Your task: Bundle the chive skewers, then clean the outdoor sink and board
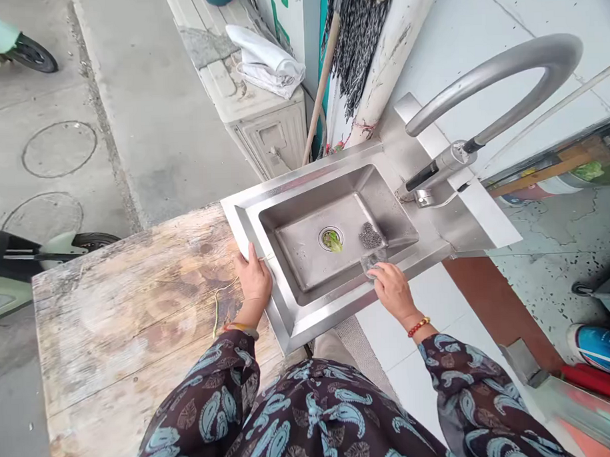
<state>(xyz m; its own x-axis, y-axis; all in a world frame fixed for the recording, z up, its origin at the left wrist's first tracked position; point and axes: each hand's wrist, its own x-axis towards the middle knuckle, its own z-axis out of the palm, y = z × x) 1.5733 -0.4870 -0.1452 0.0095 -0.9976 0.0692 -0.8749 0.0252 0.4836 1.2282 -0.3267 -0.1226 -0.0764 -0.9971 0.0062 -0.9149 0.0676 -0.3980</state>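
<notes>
My left hand is at the left edge of a stainless steel sink, its fingers curled around the rim. A thin pale strand shows beside its fingertips. Over the near right side of the basin, my right hand is closed on a small see-through greyish thing, whose kind I cannot make out. Just beyond it, a steel wool scrubber lies on the basin floor. A green leaf scrap sits in the drain.
A curved metal faucet rises at the sink's right. Left of the sink stands a worn wooden table with a thin yellow-green strand. Behind are a folded white cloth, a mop and a pipe.
</notes>
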